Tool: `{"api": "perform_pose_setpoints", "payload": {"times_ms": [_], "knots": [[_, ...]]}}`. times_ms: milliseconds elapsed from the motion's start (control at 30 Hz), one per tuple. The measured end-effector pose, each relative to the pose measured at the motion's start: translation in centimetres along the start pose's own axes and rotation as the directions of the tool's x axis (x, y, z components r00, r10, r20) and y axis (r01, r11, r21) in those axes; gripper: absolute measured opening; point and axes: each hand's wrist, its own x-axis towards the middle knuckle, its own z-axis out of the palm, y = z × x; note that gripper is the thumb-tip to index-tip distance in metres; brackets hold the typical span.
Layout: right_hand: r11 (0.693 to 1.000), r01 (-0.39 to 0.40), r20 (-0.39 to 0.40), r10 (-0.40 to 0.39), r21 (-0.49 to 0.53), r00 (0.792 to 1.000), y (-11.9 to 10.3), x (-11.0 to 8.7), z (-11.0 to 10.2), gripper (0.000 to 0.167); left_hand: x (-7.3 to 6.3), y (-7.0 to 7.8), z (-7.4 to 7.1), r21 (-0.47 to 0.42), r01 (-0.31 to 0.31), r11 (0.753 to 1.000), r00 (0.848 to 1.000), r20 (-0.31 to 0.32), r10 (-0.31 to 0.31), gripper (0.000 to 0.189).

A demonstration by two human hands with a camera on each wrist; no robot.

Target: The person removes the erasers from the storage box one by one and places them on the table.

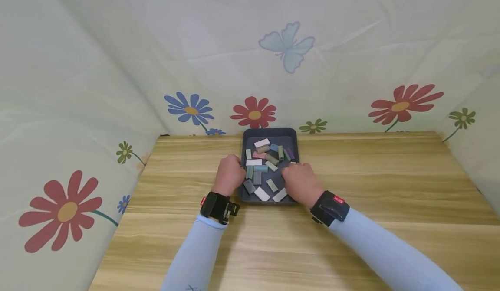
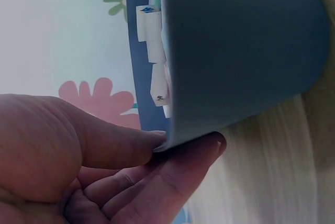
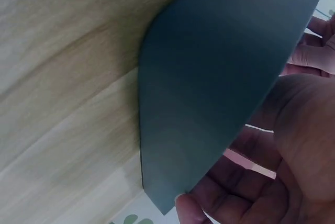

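A dark blue-grey tray [image 1: 269, 132] with rounded corners stands on the table near the back wall. Inside lie several small oblong blocks, among them a white block [image 1: 262, 194], a blue block [image 1: 261, 168] and a pink block [image 1: 259, 155]. My left hand [image 1: 229, 174] is at the tray's left side; in the left wrist view its thumb and fingers pinch the rim, with white blocks [image 2: 154, 35] showing beyond. On the opposite side my right hand [image 1: 302, 182] grips the rim, its fingers curled over the edge beside the outer wall [image 3: 209, 77] in the right wrist view.
The wooden table [image 1: 371, 187] extends to both sides of the tray and toward me. A pale cloth wall [image 1: 332, 87] with printed flowers and a butterfly rises right behind the tray, and similar cloth stands left and right.
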Motion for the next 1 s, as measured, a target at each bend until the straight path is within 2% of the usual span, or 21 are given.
{"api": "perform_pose_setpoints", "payload": {"times_ms": [233,467,700,800,1000], "knots": [[0.999,-0.037,0.015,0.037,-0.018,0.999,-0.66,0.44,0.35,0.014,-0.23,0.47,-0.36,0.114,-0.043,0.993,0.998,-0.045,0.048,0.012],[0.997,-0.037,0.018,0.038,-0.073,0.999,-0.69,0.78,0.52,0.01,-0.27,0.85,-0.5,0.127,-0.058,0.99,0.996,-0.056,0.065,0.008],[0.998,0.003,0.033,-0.001,-0.059,0.999,-0.45,0.66,0.43,0.008,-0.18,0.98,-0.55,0.139,-0.053,0.989,0.996,-0.064,0.063,0.005],[0.999,0.036,0.056,-0.034,-0.039,0.998,-0.53,0.6,0.37,0.008,-0.11,0.92,-0.47,0.149,-0.054,0.987,0.996,-0.067,0.064,0.004],[0.995,0.051,0.102,-0.06,0.091,0.993,-0.71,0.49,0.26,0.009,-0.05,0.75,-0.34,0.122,-0.026,0.992,0.998,-0.049,0.032,0.004]]}}
